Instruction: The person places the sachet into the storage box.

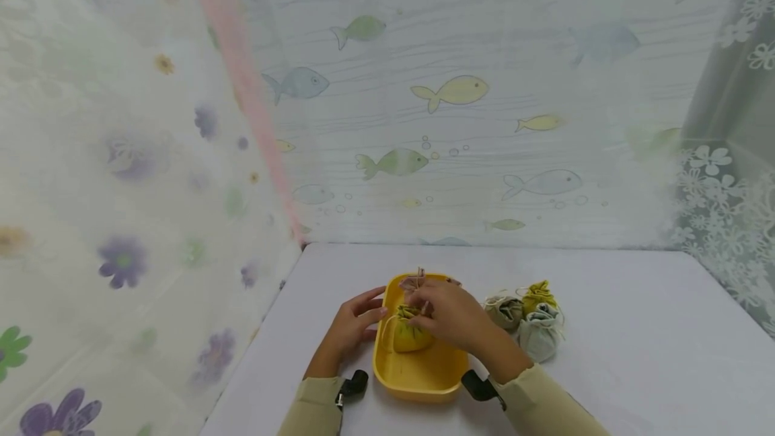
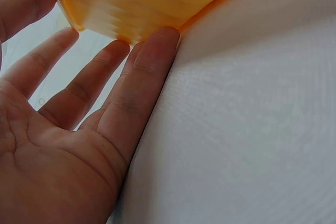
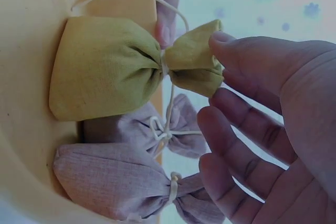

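A yellow tray (image 1: pixel 418 377) sits on the table in front of me. My left hand (image 1: pixel 357 318) steadies its left side, fingertips against the wall; in the left wrist view the fingers are nearly straight. Inside the tray stands a mustard drawstring bag (image 3: pixel 105 69), tied with a cream cord. My right hand (image 1: pixel 451 311) is over the tray, with thumb and index fingertips at the bag's flared top, which is not squeezed. Two mauve drawstring bags stand beside it, one nearer the right wrist camera (image 3: pixel 115 179) and another partly hidden behind (image 3: pixel 123 127).
To the right of the tray a cluster of drawstring bags sits on the white table (image 1: pixel 636 328): a beige one (image 1: pixel 504 311), a mustard one (image 1: pixel 539 295) and a pale grey one (image 1: pixel 539 336). A curtain with fish prints (image 1: pixel 460 153) hangs behind the table; a flowered one is at left.
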A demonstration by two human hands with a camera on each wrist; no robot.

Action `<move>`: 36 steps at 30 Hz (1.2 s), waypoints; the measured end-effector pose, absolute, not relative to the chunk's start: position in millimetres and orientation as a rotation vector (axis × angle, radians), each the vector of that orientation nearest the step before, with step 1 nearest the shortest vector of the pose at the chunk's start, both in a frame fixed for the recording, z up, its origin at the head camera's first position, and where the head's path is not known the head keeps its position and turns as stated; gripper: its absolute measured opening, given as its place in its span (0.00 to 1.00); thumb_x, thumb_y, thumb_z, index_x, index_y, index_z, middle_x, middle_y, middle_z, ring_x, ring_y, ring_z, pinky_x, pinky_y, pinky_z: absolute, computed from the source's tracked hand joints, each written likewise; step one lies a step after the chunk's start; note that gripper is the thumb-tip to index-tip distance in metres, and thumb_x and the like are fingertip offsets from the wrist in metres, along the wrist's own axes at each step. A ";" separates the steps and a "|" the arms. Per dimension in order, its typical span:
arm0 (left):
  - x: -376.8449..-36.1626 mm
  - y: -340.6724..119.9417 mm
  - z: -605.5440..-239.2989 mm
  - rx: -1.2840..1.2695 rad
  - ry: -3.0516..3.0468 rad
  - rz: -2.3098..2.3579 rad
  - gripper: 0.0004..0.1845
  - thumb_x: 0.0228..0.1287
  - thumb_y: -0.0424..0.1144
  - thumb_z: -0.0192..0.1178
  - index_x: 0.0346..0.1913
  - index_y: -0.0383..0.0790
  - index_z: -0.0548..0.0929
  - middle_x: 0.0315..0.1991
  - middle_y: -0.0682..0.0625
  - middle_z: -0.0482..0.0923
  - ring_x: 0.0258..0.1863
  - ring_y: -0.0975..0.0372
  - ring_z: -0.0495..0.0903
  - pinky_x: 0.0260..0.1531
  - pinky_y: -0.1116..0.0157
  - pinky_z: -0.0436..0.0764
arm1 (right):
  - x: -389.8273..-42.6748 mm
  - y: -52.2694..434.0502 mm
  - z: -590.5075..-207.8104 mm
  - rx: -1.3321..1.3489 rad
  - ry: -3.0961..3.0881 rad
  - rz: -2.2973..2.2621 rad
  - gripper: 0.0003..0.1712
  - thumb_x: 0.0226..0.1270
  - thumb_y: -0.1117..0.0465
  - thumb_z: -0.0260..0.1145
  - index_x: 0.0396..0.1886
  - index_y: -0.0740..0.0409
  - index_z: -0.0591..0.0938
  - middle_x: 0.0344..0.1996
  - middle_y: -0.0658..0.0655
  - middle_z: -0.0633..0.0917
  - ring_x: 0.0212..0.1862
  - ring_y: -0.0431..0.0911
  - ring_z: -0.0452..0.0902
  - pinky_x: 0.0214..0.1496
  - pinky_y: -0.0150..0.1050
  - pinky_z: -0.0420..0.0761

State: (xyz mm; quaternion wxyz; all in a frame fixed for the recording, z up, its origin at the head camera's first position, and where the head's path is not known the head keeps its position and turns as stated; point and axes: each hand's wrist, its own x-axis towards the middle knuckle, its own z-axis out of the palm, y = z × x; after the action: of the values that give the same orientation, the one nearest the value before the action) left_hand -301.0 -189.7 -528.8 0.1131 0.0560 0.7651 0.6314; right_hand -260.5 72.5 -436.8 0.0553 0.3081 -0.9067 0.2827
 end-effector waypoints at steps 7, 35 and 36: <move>-302.4 -189.5 -529.9 0.191 2.240 1.868 0.34 0.66 0.57 0.69 0.74 0.57 0.74 0.70 0.40 0.75 0.61 0.52 0.82 0.48 0.56 0.89 | -252.7 80.5 -433.0 0.876 -2.726 0.845 0.12 0.64 0.52 0.77 0.46 0.45 0.88 0.42 0.44 0.86 0.41 0.41 0.83 0.42 0.35 0.84; -303.0 -188.4 -529.5 0.155 2.238 1.869 0.35 0.64 0.57 0.71 0.73 0.58 0.75 0.69 0.41 0.76 0.60 0.53 0.83 0.49 0.56 0.89 | -214.0 155.0 -435.6 0.589 -2.536 0.732 0.14 0.56 0.54 0.83 0.39 0.39 0.87 0.40 0.38 0.84 0.41 0.39 0.82 0.40 0.36 0.86; -302.6 -188.5 -529.3 0.150 2.243 1.867 0.35 0.64 0.57 0.71 0.73 0.58 0.75 0.69 0.41 0.76 0.60 0.53 0.83 0.49 0.56 0.89 | -212.7 158.9 -436.3 0.577 -2.531 0.717 0.14 0.56 0.53 0.83 0.38 0.38 0.86 0.40 0.38 0.84 0.41 0.39 0.82 0.41 0.37 0.86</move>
State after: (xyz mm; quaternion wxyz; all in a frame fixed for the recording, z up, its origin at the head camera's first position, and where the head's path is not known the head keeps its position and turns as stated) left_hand -302.6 -188.5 -529.3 0.1096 0.0510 0.7629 0.6351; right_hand -212.7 158.9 -436.3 0.2225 0.2088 -0.9162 0.2596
